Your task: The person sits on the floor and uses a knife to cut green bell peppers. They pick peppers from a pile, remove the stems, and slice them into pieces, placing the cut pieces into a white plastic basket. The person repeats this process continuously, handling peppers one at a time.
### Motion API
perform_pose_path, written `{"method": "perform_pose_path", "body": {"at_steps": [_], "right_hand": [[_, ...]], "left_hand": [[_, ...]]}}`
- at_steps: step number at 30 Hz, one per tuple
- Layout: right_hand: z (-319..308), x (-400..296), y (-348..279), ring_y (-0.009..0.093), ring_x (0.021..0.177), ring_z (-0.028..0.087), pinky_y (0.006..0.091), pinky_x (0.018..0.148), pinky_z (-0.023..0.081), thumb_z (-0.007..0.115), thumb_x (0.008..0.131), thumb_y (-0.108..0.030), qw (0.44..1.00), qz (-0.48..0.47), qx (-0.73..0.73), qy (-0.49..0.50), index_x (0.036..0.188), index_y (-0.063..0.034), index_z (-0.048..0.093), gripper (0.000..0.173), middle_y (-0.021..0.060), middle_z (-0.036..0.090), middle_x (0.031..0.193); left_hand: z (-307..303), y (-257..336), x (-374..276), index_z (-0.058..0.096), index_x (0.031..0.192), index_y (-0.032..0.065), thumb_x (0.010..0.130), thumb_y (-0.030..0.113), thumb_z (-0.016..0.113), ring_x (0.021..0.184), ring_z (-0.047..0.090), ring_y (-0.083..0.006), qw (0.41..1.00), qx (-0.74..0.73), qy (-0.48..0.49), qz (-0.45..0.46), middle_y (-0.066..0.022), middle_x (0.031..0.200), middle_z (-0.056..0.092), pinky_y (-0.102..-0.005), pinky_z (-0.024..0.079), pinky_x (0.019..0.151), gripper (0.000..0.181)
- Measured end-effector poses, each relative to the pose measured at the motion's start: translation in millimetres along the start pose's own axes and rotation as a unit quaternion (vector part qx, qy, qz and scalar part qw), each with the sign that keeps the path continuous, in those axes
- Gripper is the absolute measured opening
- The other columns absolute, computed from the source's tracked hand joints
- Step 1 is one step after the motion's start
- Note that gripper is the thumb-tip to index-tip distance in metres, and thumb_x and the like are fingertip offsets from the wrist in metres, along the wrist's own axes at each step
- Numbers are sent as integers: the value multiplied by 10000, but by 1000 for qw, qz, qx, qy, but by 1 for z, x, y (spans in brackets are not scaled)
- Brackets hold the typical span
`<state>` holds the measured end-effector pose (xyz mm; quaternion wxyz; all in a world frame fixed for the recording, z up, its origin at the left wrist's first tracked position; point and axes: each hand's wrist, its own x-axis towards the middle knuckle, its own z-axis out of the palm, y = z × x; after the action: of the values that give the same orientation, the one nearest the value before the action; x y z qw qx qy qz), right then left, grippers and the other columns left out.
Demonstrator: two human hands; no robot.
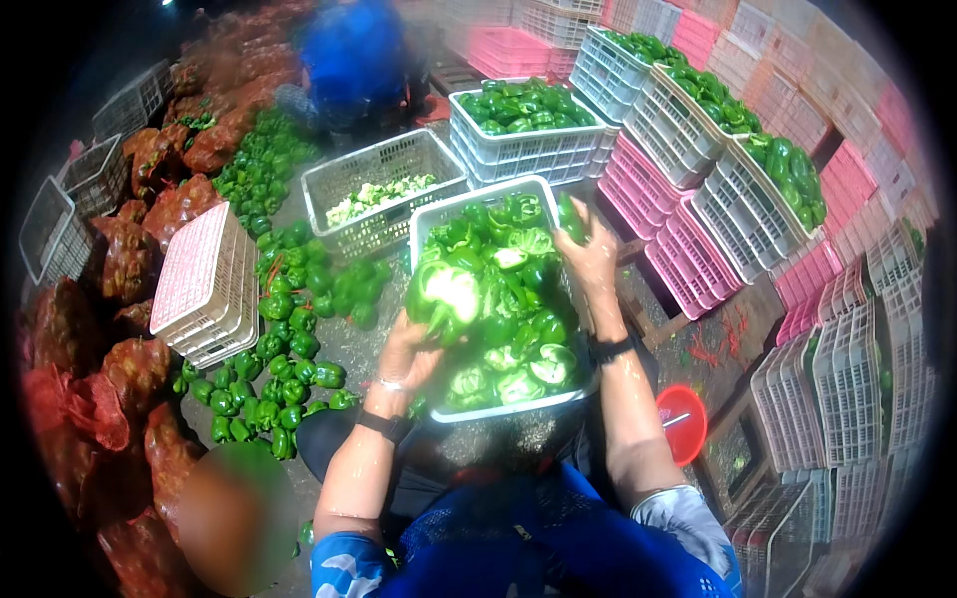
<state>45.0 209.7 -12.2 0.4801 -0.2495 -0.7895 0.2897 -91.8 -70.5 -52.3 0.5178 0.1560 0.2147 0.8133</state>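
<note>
Before me stands a white plastic crate [478, 412] filled with green bell peppers [516, 299], several of them cut open with pale insides showing. Over the crate's left side, my left hand [410, 355] grips a cut green bell pepper [442, 295]. Its pale cut face is overexposed by glare. At the crate's right rim, my right hand [592, 247] has its fingers around another piece of green pepper [570, 218]. I cannot tell whether that piece is whole or cut.
Beyond lies a crate of pale pepper scraps [381, 196]. Stacked crates heaped with peppers [523, 153] stand ahead and right. Loose peppers [269, 389] and red mesh sacks [123, 254] cover the left. A red bowl [682, 424] sits at my right. A person in blue [355, 60] is ahead.
</note>
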Motion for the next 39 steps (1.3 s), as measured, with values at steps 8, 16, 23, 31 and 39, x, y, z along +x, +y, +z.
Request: {"method": "perform_pose_path", "body": {"at_steps": [8, 16, 23, 31, 39], "right_hand": [[55, 2, 35, 278, 881, 715, 379, 761, 556, 779, 790, -229, 985, 76, -97, -119, 1108, -56, 734, 365, 197, 730, 977], [20, -81, -92, 264, 965, 693, 351, 880, 527, 802, 747, -185, 943, 18, 133, -304, 1244, 11, 649, 555, 183, 706, 1092], [7, -96, -93, 186, 941, 677, 325, 874, 525, 780, 719, -183, 923, 146, 121, -336, 1267, 32, 610, 612, 156, 720, 1057], [13, -119, -74, 101, 802, 615, 249, 724, 497, 683, 758, -82, 755, 314, 489, -304, 1146, -6, 657, 396, 24, 679, 954], [6, -128, -68, 78, 820, 595, 233, 734, 474, 651, 789, -98, 789, 299, 441, -307, 1136, 7, 661, 362, 2, 678, 952]], "left_hand": [[2, -9, 3, 288, 1538, 65, 753, -109, 708, 1273, 567, -295, 999, 31, 12, 41, -143, 1441, 500, -481, 526, 1037, 907], [22, -11, -2, 274, 1557, 61, 688, -155, 583, 1261, 539, -171, 991, 126, 0, 34, -57, 1394, 507, -282, 490, 1007, 947], [17, -12, -7, 260, 1565, 23, 759, 6, 740, 1291, 507, -180, 988, 134, -39, -67, -81, 1449, 475, -301, 441, 1063, 938], [14, -22, -4, 329, 1515, -9, 672, 73, 817, 1263, 556, -227, 989, 111, -64, -69, -138, 1405, 531, -342, 451, 1087, 977], [32, -21, -3, 463, 1410, 1, 633, 16, 767, 1110, 621, -203, 976, 213, 0, -34, -96, 1236, 601, -317, 497, 1002, 835]]}}
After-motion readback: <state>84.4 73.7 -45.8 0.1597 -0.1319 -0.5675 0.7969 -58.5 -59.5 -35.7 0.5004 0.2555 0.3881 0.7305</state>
